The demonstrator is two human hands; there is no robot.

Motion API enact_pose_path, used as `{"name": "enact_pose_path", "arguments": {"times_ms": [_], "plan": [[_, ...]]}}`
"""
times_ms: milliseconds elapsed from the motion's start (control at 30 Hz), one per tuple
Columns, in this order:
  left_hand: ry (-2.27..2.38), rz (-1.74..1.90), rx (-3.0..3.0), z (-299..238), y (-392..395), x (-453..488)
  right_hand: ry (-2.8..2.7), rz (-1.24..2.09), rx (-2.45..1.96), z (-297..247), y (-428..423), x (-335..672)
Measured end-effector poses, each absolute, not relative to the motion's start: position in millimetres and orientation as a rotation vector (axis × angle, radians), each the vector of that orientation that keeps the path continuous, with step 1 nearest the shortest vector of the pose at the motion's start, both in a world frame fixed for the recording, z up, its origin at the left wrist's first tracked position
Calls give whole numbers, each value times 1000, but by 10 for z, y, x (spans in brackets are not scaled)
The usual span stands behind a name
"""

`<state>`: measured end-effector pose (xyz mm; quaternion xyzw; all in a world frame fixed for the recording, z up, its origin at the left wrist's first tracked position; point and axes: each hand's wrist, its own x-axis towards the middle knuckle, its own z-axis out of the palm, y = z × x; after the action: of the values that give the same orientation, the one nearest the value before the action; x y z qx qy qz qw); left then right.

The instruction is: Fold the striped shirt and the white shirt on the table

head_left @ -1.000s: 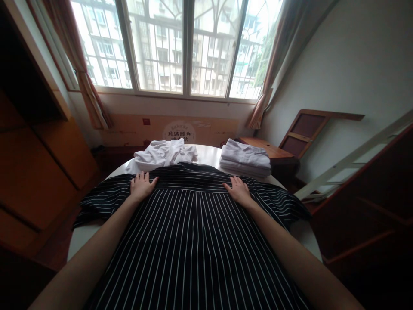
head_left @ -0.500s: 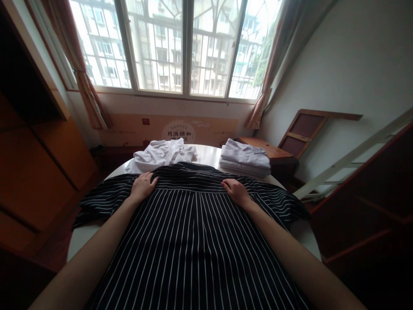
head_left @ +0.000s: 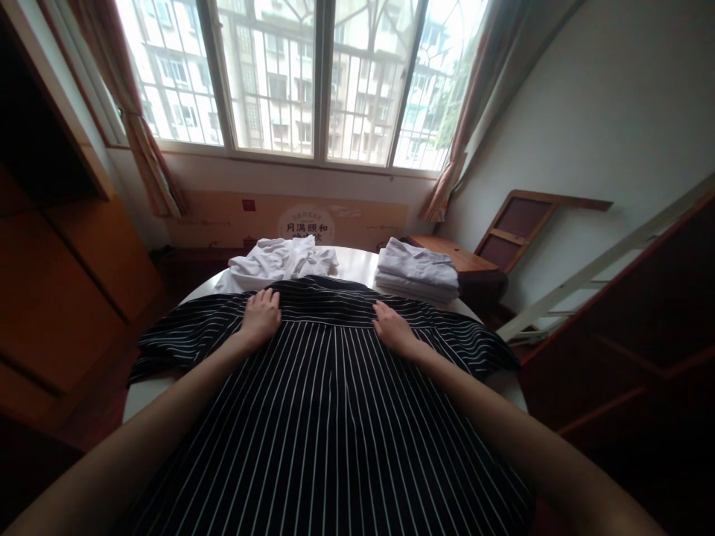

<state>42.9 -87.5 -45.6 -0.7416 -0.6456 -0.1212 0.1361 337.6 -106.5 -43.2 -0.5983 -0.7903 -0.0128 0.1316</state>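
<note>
A black shirt with white stripes point(head_left: 329, 402) lies spread back side up over a round white table point(head_left: 357, 262), its sleeves out to both sides. My left hand point(head_left: 261, 316) rests flat on the shirt's upper back, left of the middle, with its fingers stretched toward the collar. Across from it, my right hand point(head_left: 392, 326) lies on the right of the upper back, fingers extended on the cloth. Neither hand grips the fabric.
Behind the collar sit a loose heap of white clothing point(head_left: 273, 262) and a folded white stack point(head_left: 418, 269). A wooden side table point(head_left: 452, 253) stands at the back right, and orange-brown cabinets point(head_left: 72, 298) line the left. A window point(head_left: 313, 82) is ahead.
Both hands have slid inward over the upper back, closer together. My right hand's fingers have straightened from a more curled pose. The view has shifted slightly.
</note>
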Motion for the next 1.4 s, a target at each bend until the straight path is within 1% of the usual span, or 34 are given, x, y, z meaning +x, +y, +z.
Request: {"name": "enact_pose_path", "arguments": {"times_ms": [167, 233, 367, 633, 867, 1033, 1233, 1333, 1400], "plan": [[-1511, -504, -2639, -536, -1407, 998, -2357, 130, -1351, -509, -1528, 2809], [-1474, -450, -2764, -617, -1558, 1113, -2391, 190, -1310, -571, -1670, 2669], [-1509, -387, -2842, -677, -1651, 1061, -2448, 231, -1382, -624, -1776, 2709], [-1601, -361, -2745, -682, -1662, 423, -2492, 160, -1522, -582, -1835, 3339], [-1780, -303, -2499, -757, -1686, -316, -2416, 12, -1671, -690, -1887, 3984], [-1836, -264, -2460, -751, -1757, -551, -2335, -51, -1808, -770, -1940, 4468], [-1926, -283, -2439, -740, -1816, -787, -2139, -94, -1890, -858, -2055, 5174], [-1992, -371, -2373, -729, -1876, -1097, -1952, -184, -1886, -851, -2178, 5562], [-2060, -477, -2218, -714, -1944, -1320, -1777, -253, -1922, -810, -2281, 5761]]}}
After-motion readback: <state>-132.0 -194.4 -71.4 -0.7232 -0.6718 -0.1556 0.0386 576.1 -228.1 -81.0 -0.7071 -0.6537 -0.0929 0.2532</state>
